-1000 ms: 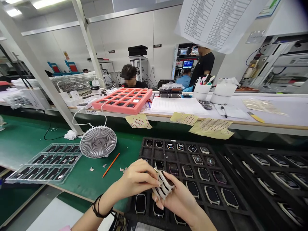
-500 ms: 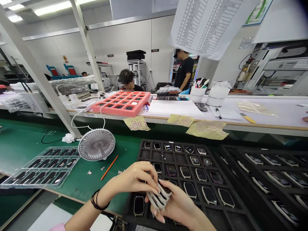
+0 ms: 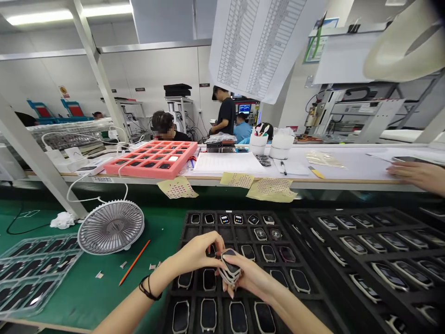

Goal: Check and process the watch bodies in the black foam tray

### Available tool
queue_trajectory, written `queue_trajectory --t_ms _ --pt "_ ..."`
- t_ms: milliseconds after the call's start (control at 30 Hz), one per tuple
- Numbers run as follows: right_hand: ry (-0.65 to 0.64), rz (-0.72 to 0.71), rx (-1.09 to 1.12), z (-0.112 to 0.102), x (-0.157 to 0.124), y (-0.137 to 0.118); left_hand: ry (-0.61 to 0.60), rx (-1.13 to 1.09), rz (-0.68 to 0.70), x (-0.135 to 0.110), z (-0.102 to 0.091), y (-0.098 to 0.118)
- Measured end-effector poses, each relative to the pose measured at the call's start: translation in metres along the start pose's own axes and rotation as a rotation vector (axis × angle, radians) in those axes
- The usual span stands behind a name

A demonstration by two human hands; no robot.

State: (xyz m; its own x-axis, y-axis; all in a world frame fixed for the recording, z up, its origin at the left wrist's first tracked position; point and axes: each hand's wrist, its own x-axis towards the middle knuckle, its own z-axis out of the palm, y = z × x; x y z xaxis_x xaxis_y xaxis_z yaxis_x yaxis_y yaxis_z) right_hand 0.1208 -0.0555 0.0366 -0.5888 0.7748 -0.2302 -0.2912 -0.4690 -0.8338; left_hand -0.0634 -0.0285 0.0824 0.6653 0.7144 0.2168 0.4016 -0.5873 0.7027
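2 hands close together over the black foam tray [image 3: 225,233], and the right hand [image 3: 251,274] has the prize: it grasps a stack of watches [image 3: 230,274], thumb laid across the dark face on top, fingers tucked beneath! At least 3 pale cases show in there, the exact count hidden by fingers. In from the other side comes the left hand [image 3: 201,253], curled, fingertips against the stack's left edge, and whether it pinches a watch of its own I cannot tell. 1 wrist, the left, wears dark bands [image 3: 150,288]

Below them, the tray: 6 watches across the back row, 2 in the row after that, 4 along the front row, the middle rows partly covered by hands and arms. Just to the right, a further black tray [image 3: 313,214] carries many more, too crowded to count surely

Over on the green bench [image 3: 86,297], 1 gray fan [image 3: 111,227], 1 orange stick [image 3: 135,263] lying at a slant, and 1 clear plastic tray [image 3: 81,253] of dark parts at far left. Up on the shelf, 1 red foam tray [image 3: 181,172], 2 white containers [image 3: 258,144] near each other, 1 black marker [image 3: 283,168], and 3 yellow sheets [image 3: 272,190] hanging off the edge. Far right, 1 co-worker's hand [image 3: 413,174] rests by a dark flat object [image 3: 410,159]
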Motion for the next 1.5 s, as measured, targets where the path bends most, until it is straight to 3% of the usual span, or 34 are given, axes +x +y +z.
queue_trajectory --t_ms 200,300,367,467,633,767,900,1100,1233,1300,1500 --pt "0.473 -0.370 -0.439 -0.041 0.023 -0.010 0.141 0.095 -0.167 0.037 0.056 -0.011" --pt "0.559 -0.522 -0.540 -0.054 0.032 -0.002 0.214 0.247 -0.251 0.059 0.085 -0.019" --pt "0.549 -0.555 -0.581 -0.062 0.035 0.004 0.203 0.310 -0.254 0.070 0.094 -0.025" --pt "0.486 -0.464 -0.580 -0.076 0.036 0.002 0.206 0.316 -0.219 0.079 0.094 -0.034" --pt "0.234 -0.230 -0.273 -0.094 0.024 -0.025 0.302 0.193 -0.051 0.078 0.084 -0.041" --pt "0.081 -0.131 -0.105 -0.095 0.016 -0.039 0.288 0.202 0.100 0.077 0.085 -0.042" --pt "0.134 -0.130 -0.065 -0.091 0.015 -0.040 0.285 0.185 0.182 0.078 0.090 -0.046" --pt "0.308 -0.163 -0.134 -0.090 0.020 -0.028 0.289 0.138 0.183 0.080 0.095 -0.046" --pt "0.393 -0.226 -0.103 -0.092 0.025 -0.016 0.210 0.129 0.176 0.082 0.096 -0.045" --pt "0.356 -0.175 -0.022 -0.093 0.025 -0.014 0.174 0.115 0.163 0.083 0.094 -0.045" --pt "0.033 -0.072 0.061 -0.106 0.015 -0.031 0.203 0.018 0.184 0.079 0.083 -0.036"
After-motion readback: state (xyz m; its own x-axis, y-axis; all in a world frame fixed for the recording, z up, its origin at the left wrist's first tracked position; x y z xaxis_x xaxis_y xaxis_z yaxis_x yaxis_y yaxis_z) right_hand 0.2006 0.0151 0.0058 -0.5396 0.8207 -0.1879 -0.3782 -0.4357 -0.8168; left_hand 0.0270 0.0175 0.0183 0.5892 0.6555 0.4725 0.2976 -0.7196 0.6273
